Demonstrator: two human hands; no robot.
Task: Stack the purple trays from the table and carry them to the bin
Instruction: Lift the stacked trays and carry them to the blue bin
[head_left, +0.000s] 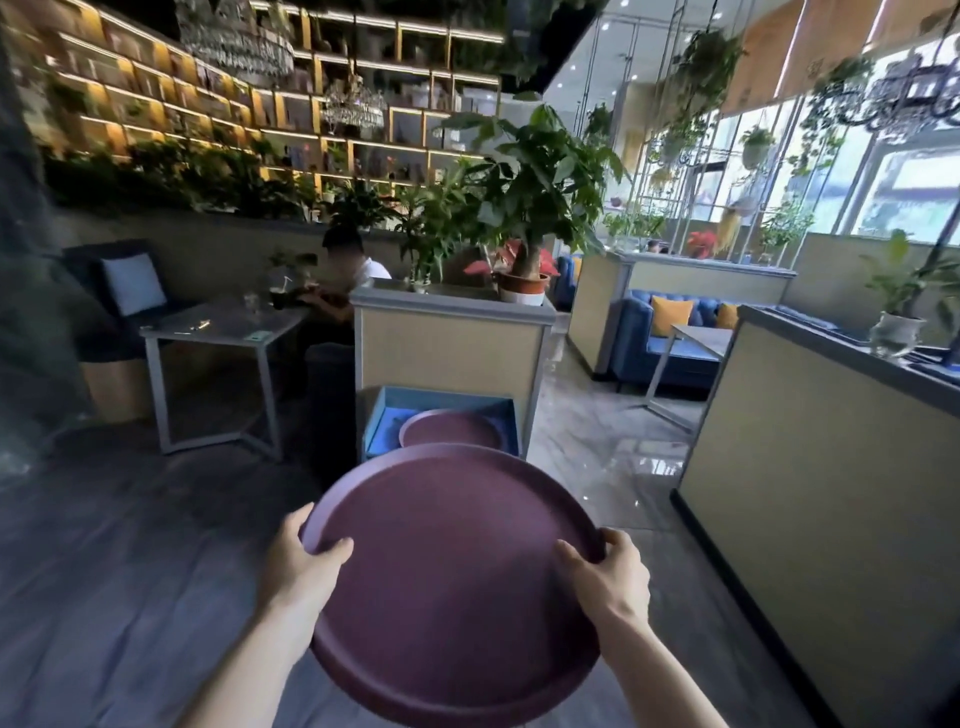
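A person holds a round purple tray (452, 582) in front of them with both bare hands, above the floor (104, 571). The left hand (298, 564) grips the tray's left rim, thumb curled over the raised edge onto the inner face. The right hand (605, 571) grips the right rim the same way, fingers wrapped around the edge. The tray is a shallow disc with a low upturned lip and a matte, finely grained surface. Whether more trays are stacked under it cannot be told.

Just beyond the tray's far edge sits a square blue bin (441, 415) with straight walls. A second round purple tray (449, 428) lies inside it. The bin stands against a beige panelled divider (447, 353) with a grey cap, topped by potted plants (524, 208).

To the left stands a grey bench (223, 325) on metal legs, with a seated person (348, 270) behind it. The floor is dark planks on the left, glossy marble-like tile on the right. No readable writing appears anywhere.
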